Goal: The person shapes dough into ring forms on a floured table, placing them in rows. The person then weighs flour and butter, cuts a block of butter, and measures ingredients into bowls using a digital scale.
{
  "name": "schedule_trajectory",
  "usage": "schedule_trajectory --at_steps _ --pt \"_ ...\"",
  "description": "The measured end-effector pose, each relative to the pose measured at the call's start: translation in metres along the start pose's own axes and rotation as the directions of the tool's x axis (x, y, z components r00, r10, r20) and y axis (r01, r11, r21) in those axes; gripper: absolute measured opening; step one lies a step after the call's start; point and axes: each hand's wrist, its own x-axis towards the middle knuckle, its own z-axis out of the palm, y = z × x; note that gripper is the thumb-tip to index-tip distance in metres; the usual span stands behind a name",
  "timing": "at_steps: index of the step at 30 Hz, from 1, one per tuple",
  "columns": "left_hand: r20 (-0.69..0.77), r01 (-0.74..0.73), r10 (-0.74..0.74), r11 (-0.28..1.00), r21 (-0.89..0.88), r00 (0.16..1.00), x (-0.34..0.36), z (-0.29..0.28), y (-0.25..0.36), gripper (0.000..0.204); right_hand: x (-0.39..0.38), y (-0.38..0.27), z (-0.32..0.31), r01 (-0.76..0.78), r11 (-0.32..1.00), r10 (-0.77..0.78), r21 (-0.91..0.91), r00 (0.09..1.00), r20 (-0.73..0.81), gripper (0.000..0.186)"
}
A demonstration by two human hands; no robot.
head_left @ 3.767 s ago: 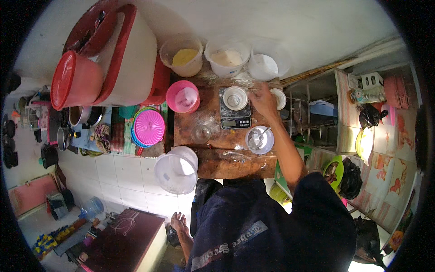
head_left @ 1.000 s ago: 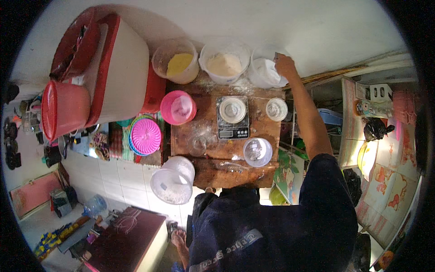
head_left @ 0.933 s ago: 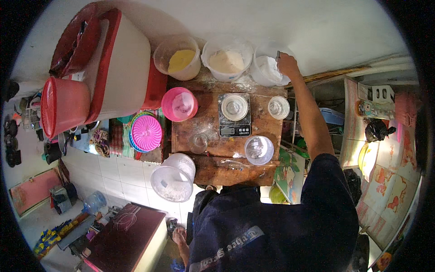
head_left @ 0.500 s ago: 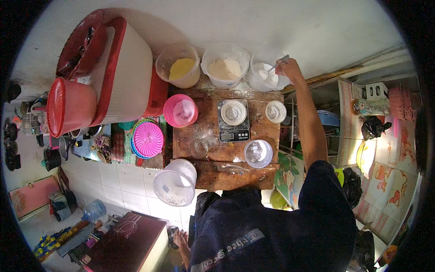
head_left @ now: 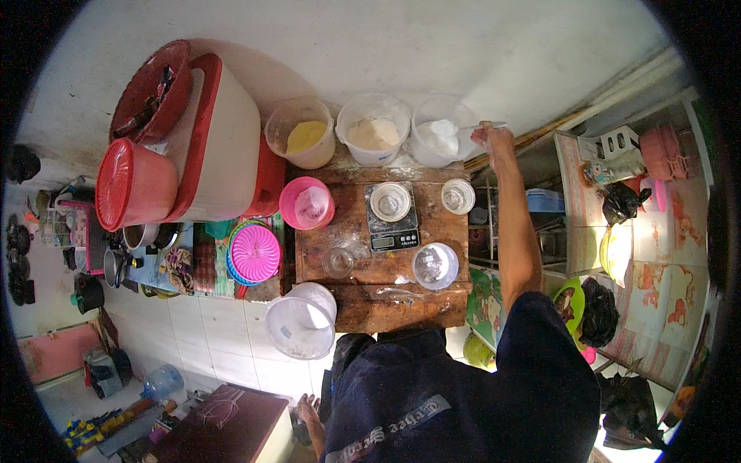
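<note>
My right hand grips the handle of a spoon, at the right of the clear tub of white powder. White powder is heaped over the tub, where the spoon's bowl lies; the bowl itself is hard to make out. Down by my side hangs my left hand, holding nothing, its fingers loosely apart. On the wooden table, a small bowl rests on the black digital scale. Another small bowl stands to the scale's right.
Tubs of yellow powder and cream powder line the wall. A pink bucket, a clear glass dish and a whitish bowl surround the scale. A big clear bucket stands at the near left, a white-and-red box far left.
My right hand has tilted the spoon from steep to nearly level, and white powder now shows heaped higher at the tub. The whole view has shifted slightly. My left hand still hangs low.
</note>
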Motion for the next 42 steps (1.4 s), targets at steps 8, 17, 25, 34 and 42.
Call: schedule_trajectory --at_steps 8,17,25,34,42 --pt "-0.082 0.101 -0.104 0.994 -0.046 0.991 0.021 0.027 0.002 0.035 -0.078 0.002 0.015 -0.017 1.000 0.017 0.002 0.998 0.062 0.021" --pt "-0.307 -0.232 0.147 0.936 -0.263 0.940 -0.008 0.033 0.087 0.029 -0.170 0.071 0.067 0.187 0.665 -0.111 -0.723 0.982 0.151 0.024" --pt "-0.466 -0.651 0.589 0.758 0.035 0.660 -0.092 0.108 0.299 0.035 -0.233 0.092 0.073 0.726 0.493 -0.594 -0.479 0.683 0.425 0.024" --pt "0.260 -0.964 0.930 0.266 0.016 0.261 -0.190 0.292 0.344 0.013 -0.218 0.077 0.050 0.183 0.881 -0.187 -0.436 0.982 0.035 0.028" --pt "0.930 -0.971 0.279 0.078 0.226 0.239 -0.199 0.429 0.231 0.041 -0.161 0.022 0.019 0.022 0.993 -0.045 -0.114 0.978 -0.204 0.028"
